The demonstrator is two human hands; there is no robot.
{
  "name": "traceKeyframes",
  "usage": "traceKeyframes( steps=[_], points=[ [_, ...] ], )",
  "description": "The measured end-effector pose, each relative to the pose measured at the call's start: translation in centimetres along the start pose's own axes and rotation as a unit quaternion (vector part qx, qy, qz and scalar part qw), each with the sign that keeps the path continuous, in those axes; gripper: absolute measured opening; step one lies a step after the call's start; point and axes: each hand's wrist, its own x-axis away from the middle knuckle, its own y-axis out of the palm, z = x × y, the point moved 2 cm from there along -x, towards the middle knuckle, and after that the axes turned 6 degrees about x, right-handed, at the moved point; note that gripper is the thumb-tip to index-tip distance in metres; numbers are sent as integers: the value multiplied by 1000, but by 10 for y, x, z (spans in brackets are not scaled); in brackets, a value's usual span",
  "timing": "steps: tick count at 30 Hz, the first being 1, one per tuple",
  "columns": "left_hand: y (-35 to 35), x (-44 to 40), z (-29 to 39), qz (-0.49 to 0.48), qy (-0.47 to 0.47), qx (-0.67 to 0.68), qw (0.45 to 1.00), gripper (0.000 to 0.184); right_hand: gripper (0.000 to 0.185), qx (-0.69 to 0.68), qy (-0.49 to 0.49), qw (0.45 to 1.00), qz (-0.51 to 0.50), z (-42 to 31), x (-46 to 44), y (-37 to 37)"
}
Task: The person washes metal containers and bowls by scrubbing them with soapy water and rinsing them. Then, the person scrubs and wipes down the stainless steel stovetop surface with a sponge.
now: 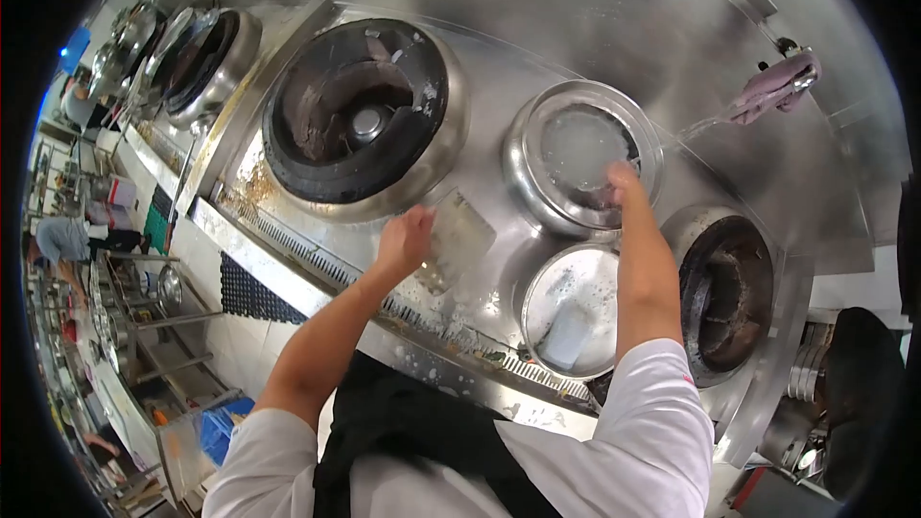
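Observation:
My left hand [408, 238] is closed on the edge of a flat, square, see-through metal-grey plate [459, 242], held over the steel stove top. My right hand [622, 182] reaches over the rim of a round steel pot [535, 173] that holds cloudy water [581, 146]; its fingers are closed at the water's right side, and what they hold, if anything, cannot be made out. Water runs into this pot from a tap [801, 82] wrapped in a purple cloth [767, 91]. Just below the pot sits a round pan [600, 283] with a pale block-like object [568, 334] in it.
A large black-rimmed wok burner [288, 149] stands at the left, a smaller burner [693, 317] at the right. A slotted drain [307, 251] runs along the front edge. Two people [62, 238] [75, 105] are at the far left. Stacked metalware [808, 374] is at the right.

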Motion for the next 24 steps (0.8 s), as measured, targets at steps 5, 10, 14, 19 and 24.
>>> traceKeyframes(
  steps=[5, 10, 14, 19, 24],
  points=[
    [33, -46, -5, -67, 133, -53, 988, 25, 28, 71, 36, 996, -35, -93, 122, 76],
    [36, -85, 33, -148, 194, -84, 966, 27, 30, 54, -17, 996, -68, -131, 193, 114],
    [44, -109, 42, -217, 146, -13, 965, 26, 33, 68, -28, 995, -65, -143, 226, 138],
    [49, -107, 48, -204, 225, -145, 942, 23, 34, 53, -44, 992, -108, -148, 252, 163],
    [34, -86, 60, -127, 90, -153, 976, 22, 38, 54, -34, 990, -125, -146, 261, 176]
  ],
)
